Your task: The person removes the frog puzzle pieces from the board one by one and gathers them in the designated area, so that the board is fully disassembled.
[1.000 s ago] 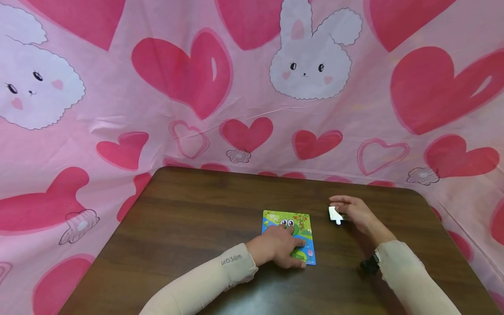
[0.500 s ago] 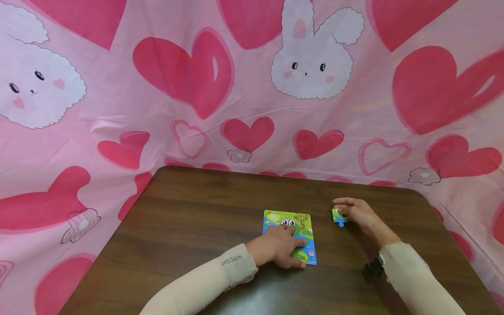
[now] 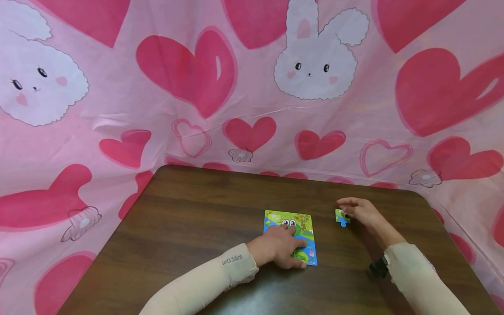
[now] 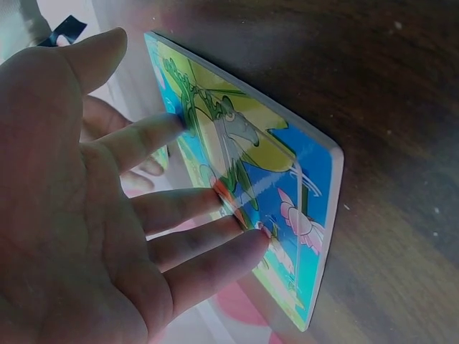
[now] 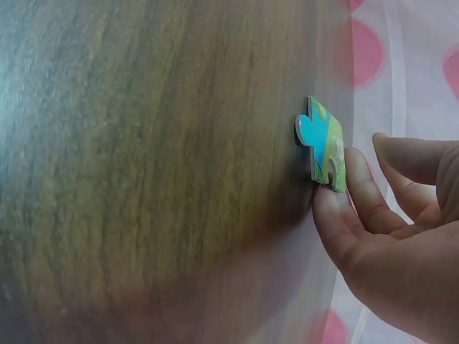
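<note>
My left hand (image 3: pixel 281 247) rests spread on a bright rectangular puzzle board (image 3: pixel 311 234), which lies flat on the table and shows a big-eyed green cartoon animal. Close up in the left wrist view, the outstretched fingertips touch the board's printed face, which has a pink flower (image 4: pixel 301 226) near one corner. To the right, my right hand (image 3: pixel 364 213) holds a small jigsaw piece (image 3: pixel 340 218) at its fingertips. Green and blue, that piece (image 5: pixel 323 143) has a rounded blue tab and a notch, low over the tabletop in the right wrist view.
The dark wood-grain table (image 3: pixel 197 218) has rounded far corners. Behind it hangs a pink curtain (image 3: pixel 244 96) with hearts and rabbits. A black band (image 3: pixel 379 267) is on my right wrist, and pale sleeves (image 3: pixel 212 275) cover both forearms.
My right hand and the jigsaw piece have shifted slightly right. The piece, white with glare earlier, has tilted so its green and blue print shows. My left hand stays on the puzzle board.
</note>
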Action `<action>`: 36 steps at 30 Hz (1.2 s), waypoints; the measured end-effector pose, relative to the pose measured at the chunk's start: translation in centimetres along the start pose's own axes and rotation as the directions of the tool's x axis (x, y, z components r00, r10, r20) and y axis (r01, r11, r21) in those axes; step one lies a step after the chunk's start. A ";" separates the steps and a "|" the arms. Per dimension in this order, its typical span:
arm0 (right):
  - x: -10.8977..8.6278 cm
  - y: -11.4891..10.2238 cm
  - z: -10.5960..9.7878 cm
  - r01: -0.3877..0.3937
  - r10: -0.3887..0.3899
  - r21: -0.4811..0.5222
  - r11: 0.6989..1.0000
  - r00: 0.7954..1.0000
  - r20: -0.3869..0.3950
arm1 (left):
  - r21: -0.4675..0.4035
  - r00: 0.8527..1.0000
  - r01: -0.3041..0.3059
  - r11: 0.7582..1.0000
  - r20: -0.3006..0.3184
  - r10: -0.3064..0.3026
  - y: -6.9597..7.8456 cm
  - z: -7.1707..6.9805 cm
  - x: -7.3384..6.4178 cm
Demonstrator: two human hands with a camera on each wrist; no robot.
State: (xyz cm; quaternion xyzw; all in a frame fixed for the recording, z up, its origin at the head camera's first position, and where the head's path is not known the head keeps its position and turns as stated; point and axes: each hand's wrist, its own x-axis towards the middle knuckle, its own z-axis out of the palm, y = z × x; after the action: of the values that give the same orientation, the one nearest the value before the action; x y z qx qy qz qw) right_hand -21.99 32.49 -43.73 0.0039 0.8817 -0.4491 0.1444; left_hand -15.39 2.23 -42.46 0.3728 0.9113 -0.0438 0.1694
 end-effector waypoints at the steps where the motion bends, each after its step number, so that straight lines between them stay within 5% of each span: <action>1: 0.0 0.1 -0.1 0.000 0.000 -0.005 1.000 1.000 -0.004 | -0.002 1.000 0.000 1.000 0.001 0.000 0.0 0.0 0.0; 20: -1.0 1.0 -2.1 0.026 -0.023 0.092 0.995 0.999 -0.032 | -0.037 1.000 -0.002 0.999 -0.007 0.002 0.1 0.7 -0.2; 36: -0.7 0.3 -1.2 0.040 -0.034 0.177 0.983 0.999 -0.034 | -0.064 0.995 -0.037 0.997 -0.091 0.031 0.7 0.9 -0.2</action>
State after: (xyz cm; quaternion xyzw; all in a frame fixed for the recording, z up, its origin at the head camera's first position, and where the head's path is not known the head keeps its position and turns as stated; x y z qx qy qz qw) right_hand -21.59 33.73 -43.09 0.0072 0.8402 -0.5283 0.1217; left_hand -14.50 2.47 -43.22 0.3839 0.9125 0.0058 0.1409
